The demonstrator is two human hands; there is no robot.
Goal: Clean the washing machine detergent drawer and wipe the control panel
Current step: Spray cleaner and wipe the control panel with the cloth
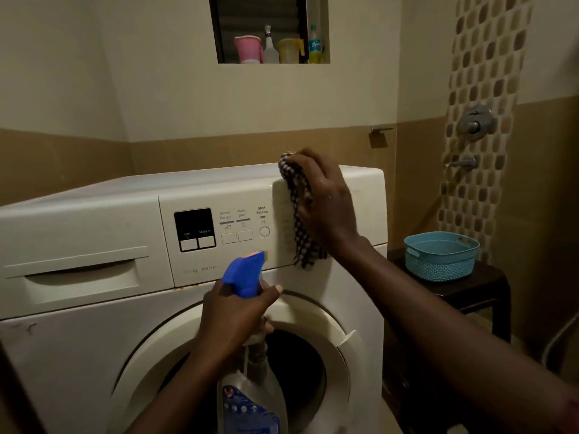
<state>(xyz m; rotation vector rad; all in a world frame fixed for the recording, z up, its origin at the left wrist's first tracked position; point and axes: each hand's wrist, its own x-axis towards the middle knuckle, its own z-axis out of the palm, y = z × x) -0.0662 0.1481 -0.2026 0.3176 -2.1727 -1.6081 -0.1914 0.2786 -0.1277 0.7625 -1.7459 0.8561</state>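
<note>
A white front-loading washing machine point(94, 355) fills the view. Its control panel point(219, 255) carries a dark display and a few buttons. To the left of the panel the detergent drawer point(81, 280) sits closed. My right hand point(326, 205) presses a black-and-white checked cloth point(300, 214) against the right end of the panel, where the cloth hangs down over the panel's lower edge. My left hand point(235, 321) grips the neck of a clear spray bottle point(250, 399) with a blue trigger head, held in front of the round door.
A blue plastic basket point(441, 255) stands on a dark stool point(476, 292) right of the machine. A wall niche point(272, 29) above holds jugs and bottles. Shower fittings point(476, 120) are on the tiled wall to the right.
</note>
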